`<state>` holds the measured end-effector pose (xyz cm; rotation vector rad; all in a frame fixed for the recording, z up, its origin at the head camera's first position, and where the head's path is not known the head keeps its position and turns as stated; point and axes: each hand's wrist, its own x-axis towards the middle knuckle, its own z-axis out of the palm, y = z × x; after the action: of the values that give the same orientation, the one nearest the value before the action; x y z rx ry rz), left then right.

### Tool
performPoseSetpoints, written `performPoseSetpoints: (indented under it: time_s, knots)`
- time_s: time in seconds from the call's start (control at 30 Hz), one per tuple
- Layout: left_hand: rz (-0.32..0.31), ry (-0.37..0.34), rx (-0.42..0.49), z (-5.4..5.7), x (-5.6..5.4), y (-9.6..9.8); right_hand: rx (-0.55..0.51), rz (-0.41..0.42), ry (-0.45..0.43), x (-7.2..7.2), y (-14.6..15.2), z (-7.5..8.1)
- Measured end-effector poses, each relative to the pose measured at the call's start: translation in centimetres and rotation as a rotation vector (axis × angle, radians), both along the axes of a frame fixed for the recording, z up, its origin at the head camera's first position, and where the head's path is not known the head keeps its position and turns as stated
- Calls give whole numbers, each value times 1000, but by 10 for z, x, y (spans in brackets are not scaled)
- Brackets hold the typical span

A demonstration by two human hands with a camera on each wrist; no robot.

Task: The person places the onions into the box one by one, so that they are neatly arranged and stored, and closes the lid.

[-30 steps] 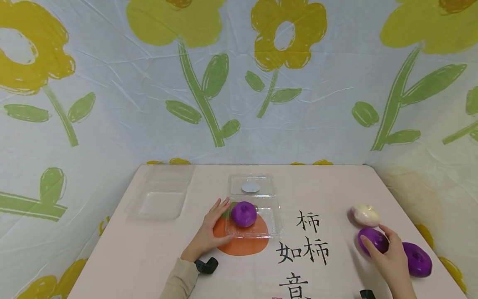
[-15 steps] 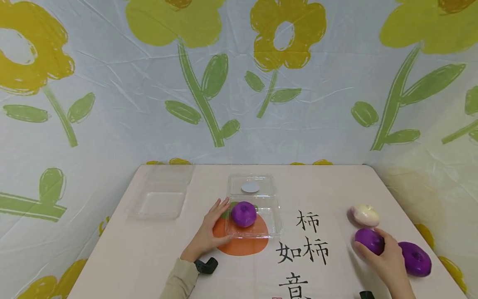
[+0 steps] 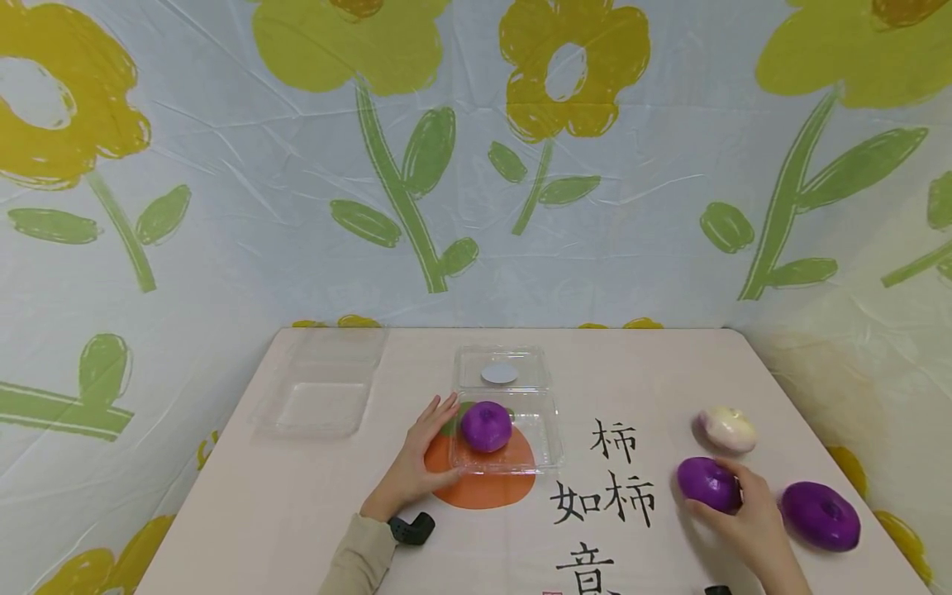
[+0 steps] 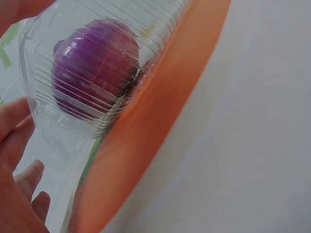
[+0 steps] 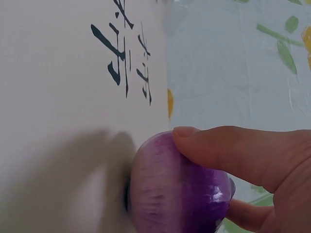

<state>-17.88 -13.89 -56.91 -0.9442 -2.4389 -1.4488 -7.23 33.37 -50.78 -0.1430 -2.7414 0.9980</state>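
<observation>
My right hand [image 3: 749, 519] grips a purple onion [image 3: 706, 485] between thumb and fingers, low over the right side of the table. In the right wrist view the thumb lies along the top of this onion [image 5: 180, 189], whose shadow falls on the cloth beside it. My left hand [image 3: 416, 459] rests at the left side of an open clear plastic clamshell box [image 3: 535, 463], fingers spread, thumb near its front corner. Inside the box's base sits another purple onion [image 3: 487, 427], seen through the ribbed wall in the left wrist view.
A pale, purple-tinged onion [image 3: 729, 428] lies behind my right hand, and a larger purple onion [image 3: 821, 516] to its right. Another open clear box [image 3: 312, 413] stands at the back left. A white oval label [image 3: 499, 374] shows on the middle box's lid. Black characters mark the tablecloth [image 3: 632, 372].
My right hand has carried its purple onion to the left, away from the larger onion and the pale one. The left hand and the box have stayed in place.
</observation>
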Motion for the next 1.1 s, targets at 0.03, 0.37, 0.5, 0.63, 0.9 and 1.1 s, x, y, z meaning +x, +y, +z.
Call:
performPoseSetpoints:
  time_s: [0.03, 0.37, 0.5, 0.63, 0.9, 1.1]
  knots:
    - [0, 2, 0, 0, 0, 0, 1, 9, 10, 0, -2, -1]
    - [-6, 13, 1, 2, -1, 0, -4, 45, 48, -8, -18, -3]
    - [-11, 22, 5, 3, -1, 0, -13, 67, 61, -12, -24, -1]
    - [-11, 29, 3, 1, -2, 0, -38, 82, 65, -17, -30, 1]
    - [-13, 29, 9, 3, -1, 0, -20, 112, 78, -29, -40, 11]
    - [-10, 19, 0, 3, -1, 0, -13, 143, 72, -40, -48, 23]
